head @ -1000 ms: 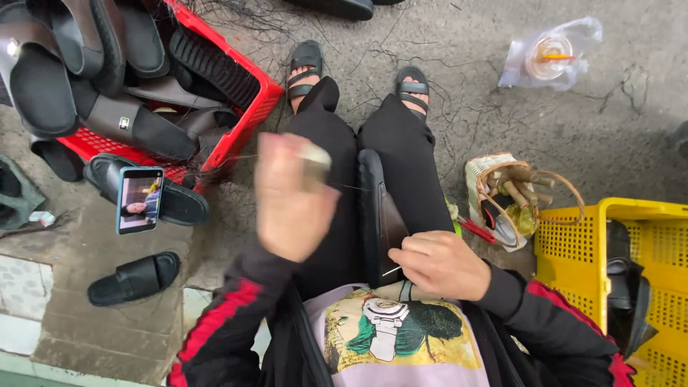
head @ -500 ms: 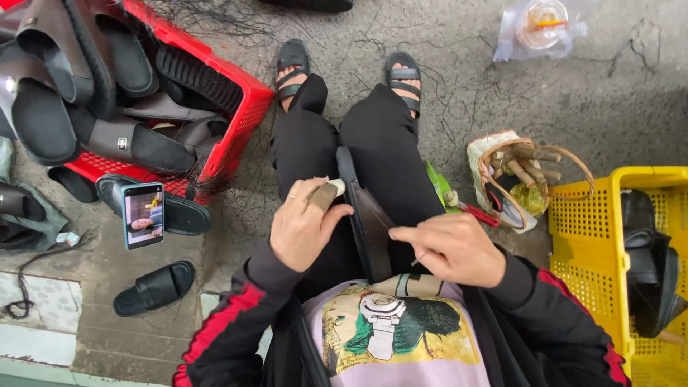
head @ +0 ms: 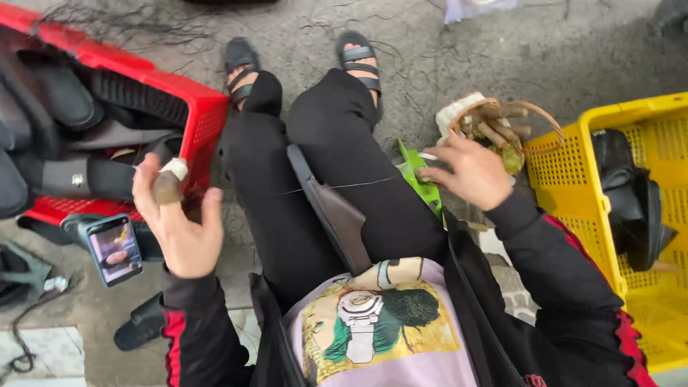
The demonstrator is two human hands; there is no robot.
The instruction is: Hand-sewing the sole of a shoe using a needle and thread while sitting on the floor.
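The left hand (head: 179,222) is held up beside the left knee, with the palm turned inward. Its fingers (head: 212,208) are spread loosely and nothing is gripped by them. One finger is wrapped with a white and brown finger guard (head: 169,183).

The right hand (head: 466,172) is stretched out past the right knee, with the back of the hand turned up. Its fingertips are pressed together near a green scrap (head: 419,179), but what is pinched there cannot be told.

A thin thread (head: 337,186) is seen pulled tight across the lap. It runs from the right hand's fingertips toward the left hand. A dark sandal sole (head: 333,215) is laid on the lap, between the two hands, and the thread passes over it.

Just beyond the right hand, a small woven basket (head: 502,122) is set on the ground. A yellow crate (head: 631,215) with dark sandals inside is found farther out on that side. Behind the left hand, a red crate (head: 193,107) full of black sandals is placed. Below the left hand, a phone (head: 115,249) is propped up with its screen lit.
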